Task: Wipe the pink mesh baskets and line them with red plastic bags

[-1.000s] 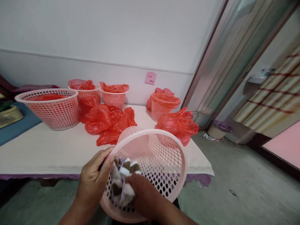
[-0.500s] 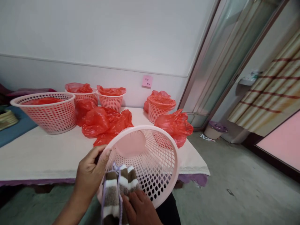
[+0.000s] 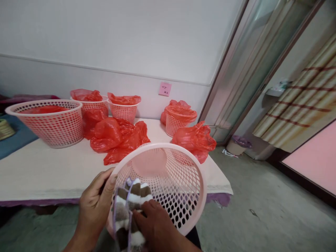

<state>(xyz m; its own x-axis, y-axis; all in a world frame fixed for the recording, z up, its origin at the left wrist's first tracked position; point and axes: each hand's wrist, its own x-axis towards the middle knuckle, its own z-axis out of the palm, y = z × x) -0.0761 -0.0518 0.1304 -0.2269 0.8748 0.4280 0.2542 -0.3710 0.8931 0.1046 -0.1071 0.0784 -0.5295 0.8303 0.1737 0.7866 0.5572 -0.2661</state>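
A pink plastic mesh basket (image 3: 202, 185) is tilted in front of me, its wide mouth facing me. My left hand (image 3: 95, 204) is closed around its left rim, thumb on the inner side and fingers outside. Inside the mouth, along the lower left wall, lies a folded cloth (image 3: 133, 197) striped in brown, white and grey with purple edging. My right hand (image 3: 156, 222) is closed on that cloth and presses it against the basket wall. Part of the cloth hangs over the near rim, and the fingertips under the hand are hidden.
On the white-covered table (image 3: 60, 175) stand several pink baskets, such as the large one (image 3: 56, 131) at left. Crumpled red plastic bags (image 3: 118, 136) lie in the middle, another red bag (image 3: 195, 141) at right. A lined bin (image 3: 236, 146) sits on the floor.
My right hand has moved slightly up and deeper into the basket with the cloth. The basket's mouth has shifted a little to the right, and my left hand sits slightly lower and further left.
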